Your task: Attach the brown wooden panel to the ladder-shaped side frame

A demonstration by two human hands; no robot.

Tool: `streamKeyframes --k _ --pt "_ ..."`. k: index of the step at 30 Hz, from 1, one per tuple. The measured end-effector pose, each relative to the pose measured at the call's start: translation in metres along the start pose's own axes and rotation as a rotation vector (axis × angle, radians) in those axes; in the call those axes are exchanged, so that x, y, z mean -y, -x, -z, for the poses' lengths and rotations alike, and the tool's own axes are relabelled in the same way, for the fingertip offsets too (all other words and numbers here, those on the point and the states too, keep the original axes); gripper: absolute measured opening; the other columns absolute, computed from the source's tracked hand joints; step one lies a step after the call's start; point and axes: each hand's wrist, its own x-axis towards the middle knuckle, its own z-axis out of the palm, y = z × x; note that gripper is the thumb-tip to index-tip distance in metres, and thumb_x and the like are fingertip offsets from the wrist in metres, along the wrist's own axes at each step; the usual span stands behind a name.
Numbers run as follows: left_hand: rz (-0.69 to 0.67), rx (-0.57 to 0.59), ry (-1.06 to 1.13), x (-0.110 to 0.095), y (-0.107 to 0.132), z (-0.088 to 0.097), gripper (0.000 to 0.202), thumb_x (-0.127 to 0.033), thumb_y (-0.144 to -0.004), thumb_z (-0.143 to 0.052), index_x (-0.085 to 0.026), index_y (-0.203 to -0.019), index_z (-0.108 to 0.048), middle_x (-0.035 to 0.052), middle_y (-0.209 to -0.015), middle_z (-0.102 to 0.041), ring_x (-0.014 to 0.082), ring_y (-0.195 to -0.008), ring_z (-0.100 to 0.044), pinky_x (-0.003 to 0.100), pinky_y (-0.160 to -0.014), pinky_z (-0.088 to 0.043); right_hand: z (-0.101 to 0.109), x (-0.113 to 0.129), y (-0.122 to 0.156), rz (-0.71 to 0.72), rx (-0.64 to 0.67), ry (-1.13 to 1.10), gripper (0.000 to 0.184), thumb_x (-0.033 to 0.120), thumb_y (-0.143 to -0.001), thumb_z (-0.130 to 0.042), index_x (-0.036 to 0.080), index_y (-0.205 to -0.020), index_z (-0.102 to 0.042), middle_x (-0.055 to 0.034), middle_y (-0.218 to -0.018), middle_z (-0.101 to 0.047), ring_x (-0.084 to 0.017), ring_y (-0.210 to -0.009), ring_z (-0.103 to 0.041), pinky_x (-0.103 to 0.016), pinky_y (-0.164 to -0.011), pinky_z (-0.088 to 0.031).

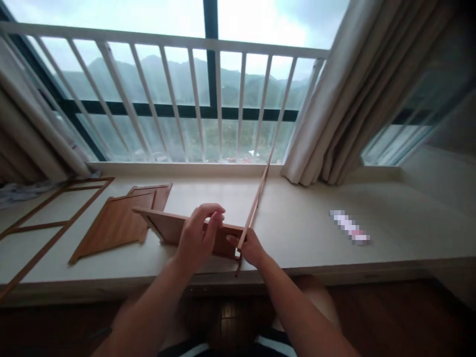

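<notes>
Nearest, both forearms reached forward over the tabletop (pixel 316 233). The left hand (pixel 199 238) pinched the top edge of a thin wooden panel (pixel 169 228) standing on edge; the right hand (pixel 251 248) gripped a slim wooden strip (pixel 256 198) at the panel's end. Both pieces looked light, stiff, best held by edges. Further flat panels (pixel 115 223) lay beyond.

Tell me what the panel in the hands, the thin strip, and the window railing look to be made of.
Panel under the left hand: reddish-brown board with faint grain, likely wood or laminated fibreboard, matte.
Thin strip by the right hand: same brown tone, probably wood.
Railing: smooth, uniformly white bars, perhaps painted metal; cannot be sure.
</notes>
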Motion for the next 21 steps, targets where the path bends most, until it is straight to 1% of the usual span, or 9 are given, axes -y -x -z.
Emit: streamKeyframes --k 2,4,7,10,12,14,17,19,21 --pt "-0.033 0.175 0.026 -0.002 -0.015 -0.023 0.026 -0.034 -0.090 -0.038 -0.019 -0.095 -0.058 -0.0008 -0.077 -0.063 0.0030 -0.074 -0.057 0.016 -0.075 -0.045 0.000 0.001 -0.003 0.022 0.041 -0.053 0.045 0.047 -0.075 -0.063 0.007 -0.095 -0.066 -0.0056 -0.075 -0.062 -0.009 -0.071 -0.054 -0.018 -0.065 -0.046" --pt "-0.077 0.300 -0.040 -0.001 -0.028 -0.038 0.028 -0.034 -0.090 -0.036 -0.020 -0.095 -0.060 -0.0007 -0.078 -0.063 0.0042 -0.077 -0.056 0.018 -0.078 -0.044 0.000 0.002 -0.006 0.044 0.073 -0.092 0.040 0.043 -0.074 -0.063 0.008 -0.094 -0.066 -0.0049 -0.077 -0.063 -0.008 -0.071 -0.053 -0.018 -0.066 -0.046" --pt "-0.130 0.384 -0.164 0.001 -0.039 -0.048 0.029 -0.031 -0.089 -0.036 -0.025 -0.099 -0.062 -0.0005 -0.081 -0.064 0.0063 -0.079 -0.056 0.020 -0.079 -0.043 0.003 0.002 -0.008 0.056 0.081 -0.104 0.033 0.035 -0.071 -0.066 0.007 -0.089 -0.067 -0.0043 -0.076 -0.063 -0.007 -0.069 -0.051 -0.015 -0.063 -0.042" --pt "-0.149 0.416 -0.246 0.007 -0.042 -0.052 0.030 -0.030 -0.088 -0.037 -0.028 -0.102 -0.063 -0.0002 -0.086 -0.066 0.0070 -0.080 -0.057 0.020 -0.075 -0.044 0.006 0.000 -0.009 0.040 0.068 -0.090 0.027 0.030 -0.068 -0.068 0.007 -0.083 -0.066 -0.0034 -0.073 -0.062 -0.005 -0.064 -0.047 -0.014 -0.057 -0.038" --pt "-0.174 0.422 -0.276 0.010 -0.042 -0.053 0.031 -0.030 -0.087 -0.037 -0.029 -0.103 -0.064 -0.0004 -0.089 -0.067 0.0070 -0.080 -0.058 0.019 -0.074 -0.044 0.007 -0.001 -0.008 0.036 0.070 -0.087 0.025 0.029 -0.067 -0.068 0.007 -0.081 -0.066 -0.0033 -0.073 -0.063 -0.005 -0.064 -0.048 -0.014 -0.058 -0.039" --pt "-0.204 0.405 -0.280 0.013 -0.041 -0.053 0.031 -0.032 -0.088 -0.037 -0.029 -0.103 -0.064 -0.0007 -0.092 -0.068 0.0070 -0.083 -0.060 0.018 -0.076 -0.045 0.007 -0.001 -0.009 0.043 0.084 -0.088 0.025 0.028 -0.068 -0.067 0.008 -0.083 -0.066 -0.0031 -0.076 -0.064 -0.006 -0.067 -0.051 -0.015 -0.062 -0.041" --pt "-0.217 0.392 -0.249 0.015 -0.040 -0.053 0.030 -0.033 -0.089 -0.036 -0.030 -0.103 -0.063 -0.0022 -0.099 -0.068 0.0060 -0.091 -0.061 0.018 -0.084 -0.046 0.007 0.000 -0.010 0.053 0.098 -0.079 0.024 0.028 -0.069 -0.066 0.010 -0.085 -0.066 -0.0022 -0.077 -0.064 -0.006 -0.069 -0.051 -0.015 -0.064 -0.042" --pt "-0.225 0.408 -0.237 0.013 -0.040 -0.052 0.030 -0.034 -0.090 -0.036 -0.031 -0.102 -0.063 -0.0033 -0.102 -0.068 0.0054 -0.094 -0.061 0.017 -0.087 -0.045 0.007 0.000 -0.010 0.050 0.096 -0.063 0.020 0.026 -0.068 -0.066 0.009 -0.078 -0.065 -0.0014 -0.072 -0.062 -0.004 -0.063 -0.048 -0.014 -0.059 -0.038" --pt "-0.234 0.426 -0.241 0.009 -0.042 -0.053 0.031 -0.035 -0.089 -0.036 -0.031 -0.100 -0.065 -0.0027 -0.101 -0.068 0.0060 -0.094 -0.061 0.018 -0.085 -0.044 0.008 -0.002 -0.011 0.041 0.092 -0.047 0.018 0.025 -0.068 -0.065 0.007 -0.069 -0.061 -0.0003 -0.064 -0.057 -0.003 -0.058 -0.042 -0.013 -0.053 -0.033"
